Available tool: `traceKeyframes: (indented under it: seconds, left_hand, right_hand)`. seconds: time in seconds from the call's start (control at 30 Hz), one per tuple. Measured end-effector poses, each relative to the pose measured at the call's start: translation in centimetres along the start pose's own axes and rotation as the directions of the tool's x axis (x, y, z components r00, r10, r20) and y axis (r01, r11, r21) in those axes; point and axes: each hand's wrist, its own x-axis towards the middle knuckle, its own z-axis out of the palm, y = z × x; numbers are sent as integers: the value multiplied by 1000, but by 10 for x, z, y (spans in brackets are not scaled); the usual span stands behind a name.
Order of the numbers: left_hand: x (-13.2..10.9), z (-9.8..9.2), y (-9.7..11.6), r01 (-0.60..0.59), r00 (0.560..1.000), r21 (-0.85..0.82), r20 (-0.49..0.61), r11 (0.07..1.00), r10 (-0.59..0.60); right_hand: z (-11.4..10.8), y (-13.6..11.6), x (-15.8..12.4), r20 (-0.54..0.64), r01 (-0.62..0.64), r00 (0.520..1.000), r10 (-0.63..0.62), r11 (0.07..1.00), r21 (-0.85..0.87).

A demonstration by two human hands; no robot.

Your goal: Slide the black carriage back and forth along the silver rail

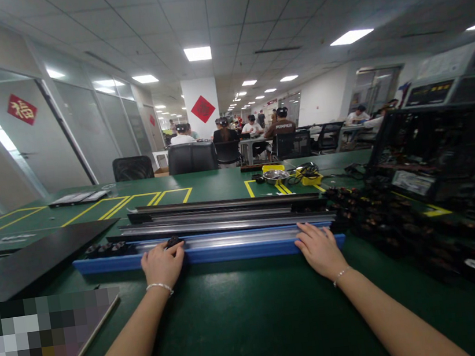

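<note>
A long blue tray-like rail [242, 250] with a silvery strip [245, 237] along its inside lies crosswise on the table before me. My left hand [163, 263] is closed over its left half, fingers curled at a small black part [175, 242] that sits in the channel. Several similar black parts [106, 249] stand in a row at the left end. Toward the right end, my right hand [320, 247] rests on the rail with its fingers stretched out, holding nothing. More long dark and silvery rails [225, 217] lie just behind the blue one.
A heap of small black parts [402, 232] covers the right side, beside an opened computer case [426, 147]. A dark panel [33, 260] lies at left. Farther back are a metal bowl [276, 176] and a yellow container [310, 178]. People sit at distant tables.
</note>
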Motion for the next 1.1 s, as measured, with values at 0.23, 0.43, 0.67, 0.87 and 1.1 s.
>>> traceKeyframes:
  seconds: [0.23, 0.43, 0.67, 0.87, 1.1]
  left_hand:
    - [-2, -2, 4, -1, 1000, 7, 13, 1000, 1]
    - [-3, -3, 6, -23, 1000, 2, 15, 1000, 23]
    - [-5, -2, 9, -44, 999, 6, 0, 999, 44]
    - [-7, 3, 12, -96, 995, -4, -27, 995, 96]
    - [-7, 5, 11, -94, 995, -13, -28, 996, 93]
  right_hand:
    - [-2, -1, 0, 16, -8, 1000, 8, 1000, 8]
    - [-3, 0, 1, 34, -11, 999, 11, 1000, 11]
    - [-2, 0, 0, 28, -10, 1000, 10, 1000, 12]
    - [-2, 0, 0, 31, -6, 999, 6, 1000, 9]
    - [-1, 0, 0, 24, -10, 1000, 9, 1000, 21]
